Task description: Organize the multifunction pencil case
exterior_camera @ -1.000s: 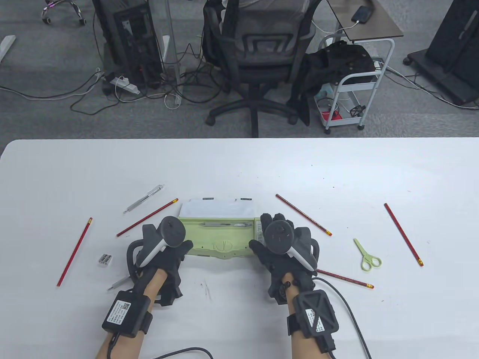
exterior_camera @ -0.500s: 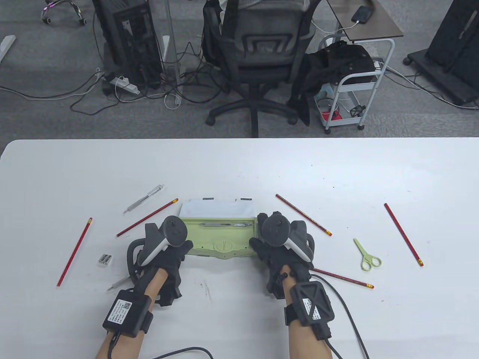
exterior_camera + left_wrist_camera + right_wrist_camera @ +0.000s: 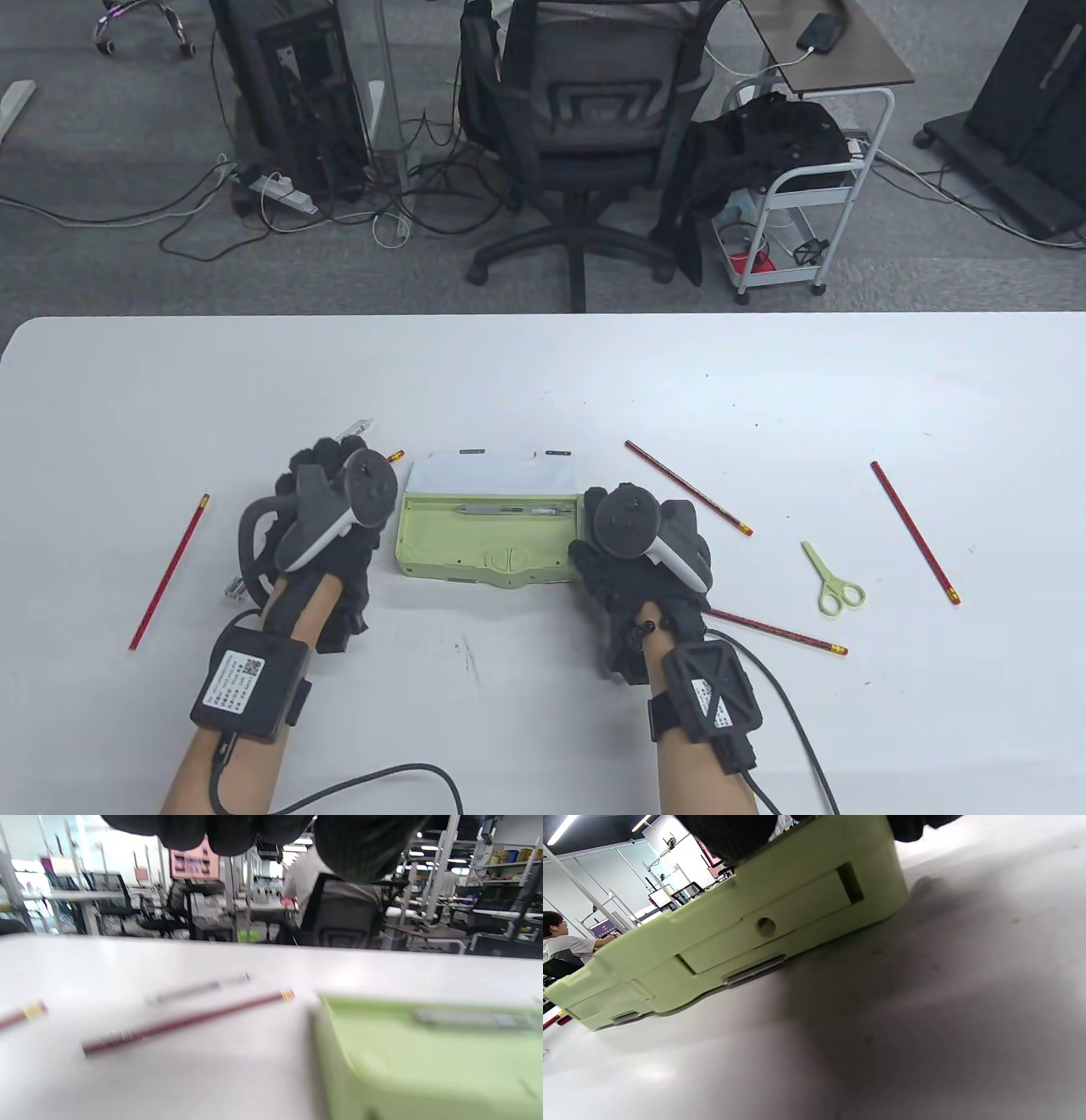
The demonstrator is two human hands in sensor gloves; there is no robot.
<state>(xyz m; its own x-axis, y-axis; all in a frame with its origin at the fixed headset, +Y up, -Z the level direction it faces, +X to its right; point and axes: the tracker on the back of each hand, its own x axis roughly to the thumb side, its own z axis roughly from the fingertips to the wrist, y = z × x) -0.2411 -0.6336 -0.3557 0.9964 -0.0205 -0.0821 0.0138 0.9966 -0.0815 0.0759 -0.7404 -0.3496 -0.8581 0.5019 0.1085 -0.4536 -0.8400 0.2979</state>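
a: biggest thing first?
b: white table (image 3: 543,382), wide, filling the lower part of the table view.

a: and on it?
b: green pencil case (image 3: 488,535) near the middle, lid open and folded back, a grey pen (image 3: 509,510) lying along its inner tray.

a: right hand?
b: right hand (image 3: 640,552) at the case's right end, fingers over the top edge and thumb at the front corner, gripping it. in the right wrist view, dark fingertips (image 3: 729,832) curled over the upper rim of the case's side wall.

a: left hand?
b: left hand (image 3: 327,526) just left of the case, apart from it, above a red pencil (image 3: 186,1021) and a clear pen (image 3: 199,988). fingertips (image 3: 229,832) bunched at the top of the left wrist view, holding nothing; loosely curled or closed, cannot tell.

a: smaller bits?
b: more red pencils scattered: far left (image 3: 170,572), right of the case (image 3: 687,487), far right (image 3: 915,532), one by the right wrist (image 3: 780,633). green scissors (image 3: 834,581) between those last two. small sharpener (image 3: 233,586) partly hidden under the left hand's tracker ring.
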